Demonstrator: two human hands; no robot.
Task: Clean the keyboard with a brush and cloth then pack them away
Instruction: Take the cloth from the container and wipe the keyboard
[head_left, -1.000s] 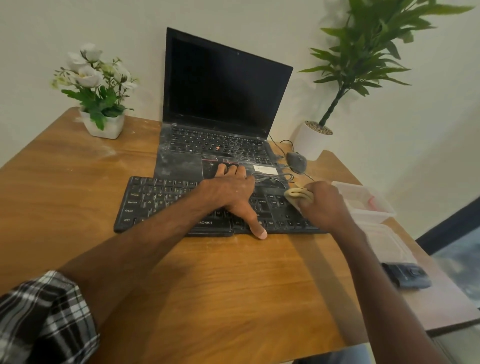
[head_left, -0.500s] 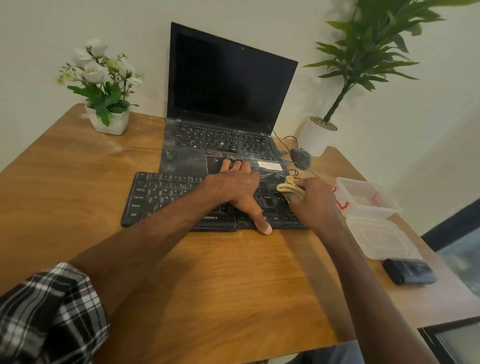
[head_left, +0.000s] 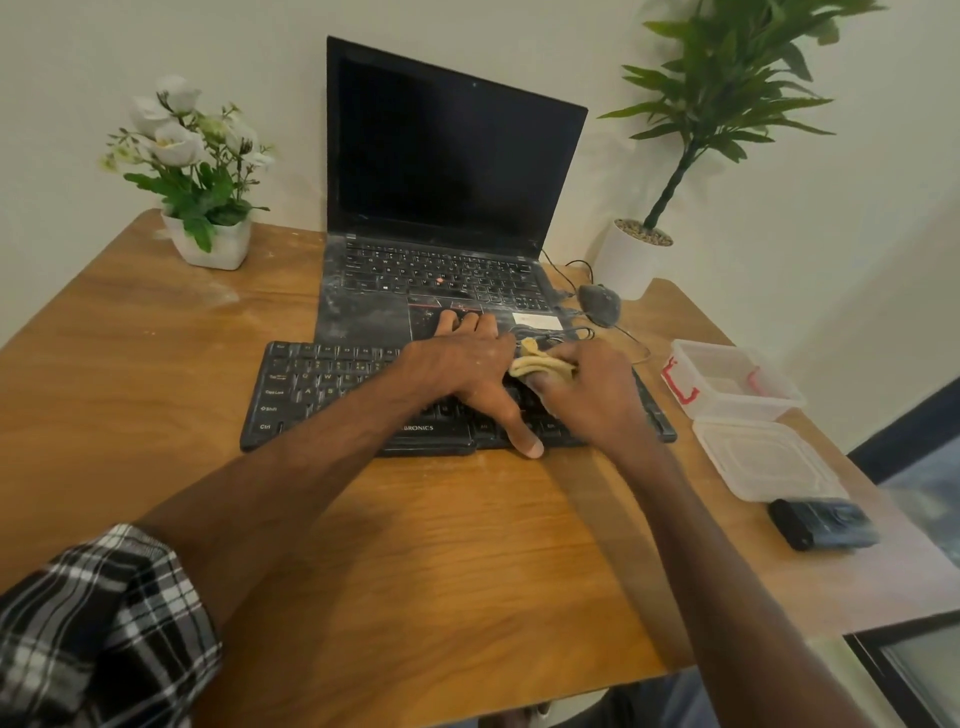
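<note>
Two hands rest on the keyboard (head_left: 322, 384). The left hand (head_left: 467, 374) presses flat, fingers straight — the right hand (head_left: 592, 395) clutches a bunched cloth (head_left: 537, 364).

A home desk: laptop (head_left: 447, 208), potted plants (head_left: 200, 171), wooden table (head_left: 130, 364).

The surface (head_left: 156, 389) held one keyboard (head_left: 322, 384), one laptop (head_left: 447, 171), one cloth (head_left: 540, 364), one mouse (head_left: 600, 304). Also logged: two potted plants (head_left: 210, 247) (head_left: 631, 260), one tub (head_left: 779, 402), one lid (head_left: 769, 460).
</note>
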